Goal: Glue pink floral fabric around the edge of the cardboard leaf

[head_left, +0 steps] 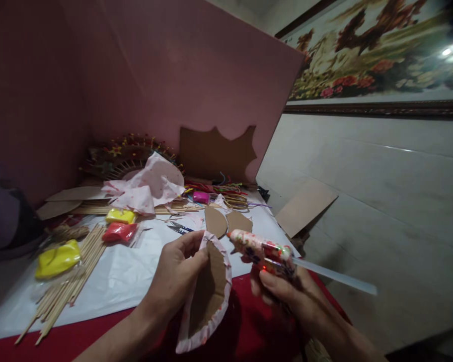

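Cardboard petal piece [207,294], leaf-shaped, edged with pink patterned fabric folded over the rim; held upright above the red table edge [249,327], just in front of the white paper sheet [128,274].

Left hand [177,274]: closed on the piece's upper left edge, thumb pressing the fabric fold near the tip, fingers behind the card, wrist angled inward toward the body.

Right hand [283,291]: wrapped around a floral-patterned glue gun [262,251], index finger laid along the underside at the trigger, clear glue stick projecting rearward to the right; nozzle aimed left, just beside the piece's upper right rim, apart from it or barely touching, hard to tell.

Handling note, as judgement: best done with a thin bead laid along the bare card just inside the rim, short stretches only, fabric pressed down behind the nozzle; thumb kept clear of fresh glue; piece tilted so the nozzle meets the edge squarely.

Nearby: two bare cardboard petals [226,221] flat on the sheet, small scissors [179,229], loose pink fabric [147,188], yellow [58,259] and red [119,232] packets, bamboo skewers [66,286].
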{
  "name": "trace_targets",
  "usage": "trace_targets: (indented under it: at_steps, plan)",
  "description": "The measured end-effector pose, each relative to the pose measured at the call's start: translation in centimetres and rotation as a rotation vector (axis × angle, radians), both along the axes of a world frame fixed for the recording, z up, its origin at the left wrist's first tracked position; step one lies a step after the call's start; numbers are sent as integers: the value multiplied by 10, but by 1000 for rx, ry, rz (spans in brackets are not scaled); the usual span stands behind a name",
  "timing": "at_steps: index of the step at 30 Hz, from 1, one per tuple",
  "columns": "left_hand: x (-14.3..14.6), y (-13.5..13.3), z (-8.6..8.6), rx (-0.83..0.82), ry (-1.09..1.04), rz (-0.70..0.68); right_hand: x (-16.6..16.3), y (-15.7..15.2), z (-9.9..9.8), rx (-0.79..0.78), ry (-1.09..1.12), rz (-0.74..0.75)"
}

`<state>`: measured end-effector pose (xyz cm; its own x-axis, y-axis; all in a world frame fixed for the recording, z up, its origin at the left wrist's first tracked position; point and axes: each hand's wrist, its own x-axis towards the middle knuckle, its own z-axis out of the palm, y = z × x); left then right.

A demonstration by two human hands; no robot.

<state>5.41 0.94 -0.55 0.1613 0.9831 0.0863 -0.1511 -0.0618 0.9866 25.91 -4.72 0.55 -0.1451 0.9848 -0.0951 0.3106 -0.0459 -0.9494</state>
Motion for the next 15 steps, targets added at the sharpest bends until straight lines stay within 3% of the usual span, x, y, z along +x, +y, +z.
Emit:
trace_targets:
  at_steps: [3,7,15]
  plan:
    - [0,0,-4,51,75,-9,-8,4,9,259,-180,62]
    - [1,0,-7,83,116,-23,-10,10,17,617,-427,281]
    - [2,-7,-6,129,195,-17,-6,12,12,787,-702,373]
